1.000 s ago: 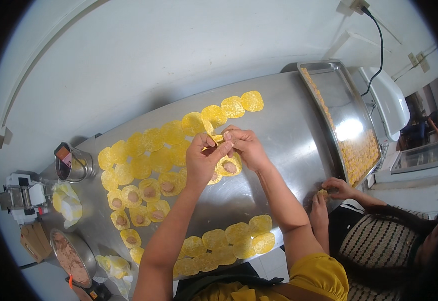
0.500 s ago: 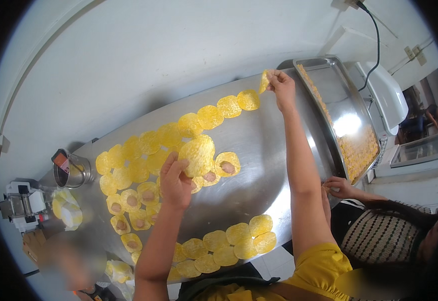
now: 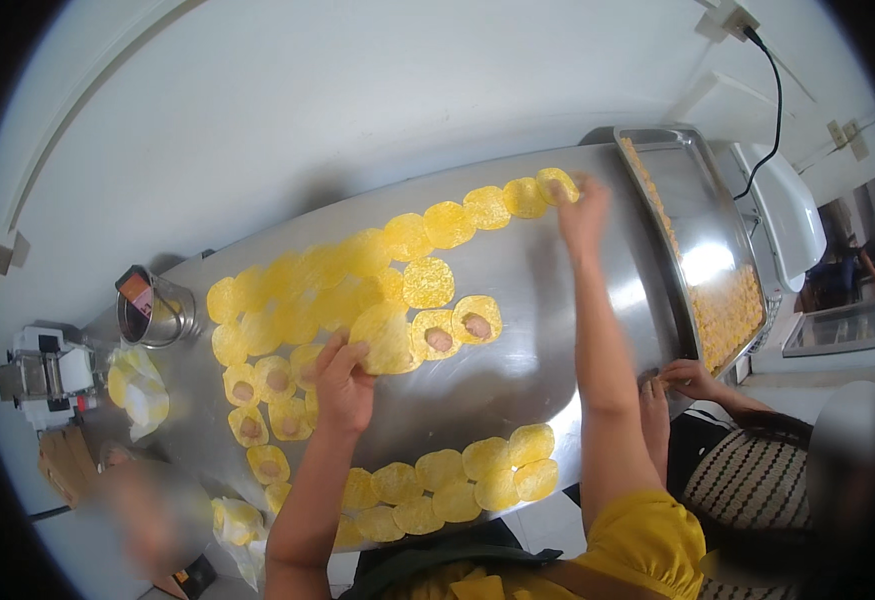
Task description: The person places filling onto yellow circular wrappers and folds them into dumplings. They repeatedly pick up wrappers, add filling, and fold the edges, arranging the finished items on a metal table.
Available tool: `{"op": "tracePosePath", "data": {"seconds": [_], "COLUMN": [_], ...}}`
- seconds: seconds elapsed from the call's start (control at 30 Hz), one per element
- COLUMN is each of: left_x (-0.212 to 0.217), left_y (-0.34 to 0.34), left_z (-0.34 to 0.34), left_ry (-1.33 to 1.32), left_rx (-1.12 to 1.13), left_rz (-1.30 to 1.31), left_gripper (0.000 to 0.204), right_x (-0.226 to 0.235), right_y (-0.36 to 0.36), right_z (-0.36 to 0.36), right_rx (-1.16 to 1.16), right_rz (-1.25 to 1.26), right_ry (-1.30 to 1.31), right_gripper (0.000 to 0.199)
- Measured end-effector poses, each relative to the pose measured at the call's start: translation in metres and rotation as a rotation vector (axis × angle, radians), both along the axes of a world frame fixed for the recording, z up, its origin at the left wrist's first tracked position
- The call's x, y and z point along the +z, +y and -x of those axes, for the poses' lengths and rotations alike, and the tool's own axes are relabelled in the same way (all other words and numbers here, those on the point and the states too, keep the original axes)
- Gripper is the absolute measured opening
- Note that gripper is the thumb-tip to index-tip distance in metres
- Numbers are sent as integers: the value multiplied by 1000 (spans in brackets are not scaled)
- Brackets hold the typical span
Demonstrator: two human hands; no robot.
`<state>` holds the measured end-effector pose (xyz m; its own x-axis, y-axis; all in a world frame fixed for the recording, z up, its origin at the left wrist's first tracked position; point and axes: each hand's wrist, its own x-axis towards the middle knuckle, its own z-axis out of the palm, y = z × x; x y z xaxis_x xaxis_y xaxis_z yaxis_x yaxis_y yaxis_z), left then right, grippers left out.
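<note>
My left hand (image 3: 343,385) is closed on a stack of thin round yellow dumpling wrappers (image 3: 385,340), held above the steel table. At the far end of the back row, my right hand (image 3: 582,212) pinches the edge of a single wrapper (image 3: 555,184), which lies beside the last one in that row; motion blurs the fingers a little. Wrappers cover the table's left part in rows. Several carry a lump of pinkish-brown filling (image 3: 476,326). Near me lies another double row of plain wrappers (image 3: 441,469). Some wrappers are hidden behind my left hand and forearm.
A large steel tray (image 3: 679,330) of small yellow pieces stands at the table's right end. Beside it another person's hands (image 3: 672,385) work at the edge. On the left are a metal pot (image 3: 162,320), a plastic bag (image 3: 140,392) and a small machine (image 3: 52,370).
My right hand has lowered the wrapper it held up onto the end of the back row. The left hand with the stack has come slightly nearer to me.
</note>
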<state>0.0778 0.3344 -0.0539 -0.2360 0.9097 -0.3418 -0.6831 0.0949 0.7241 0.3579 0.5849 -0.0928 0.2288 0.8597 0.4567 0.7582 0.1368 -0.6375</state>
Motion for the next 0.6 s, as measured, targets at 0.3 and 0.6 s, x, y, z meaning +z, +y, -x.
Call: {"op": "tracePosePath", "data": {"seconds": [0.3,0.6], "left_x": [19,10], "left_y": [19,-89], "left_z": [-16,46], "left_ry": [460,453], "left_rx": [-63,-72], "left_rz": [16,134], "left_gripper": [19,15], "right_x": [25,-30], "right_y": [-86,-51], "right_z": [84,64], "right_rx": [729,604], "right_rz": [784,686], "right_ry": [431,34], "right_gripper": [41,40]}}
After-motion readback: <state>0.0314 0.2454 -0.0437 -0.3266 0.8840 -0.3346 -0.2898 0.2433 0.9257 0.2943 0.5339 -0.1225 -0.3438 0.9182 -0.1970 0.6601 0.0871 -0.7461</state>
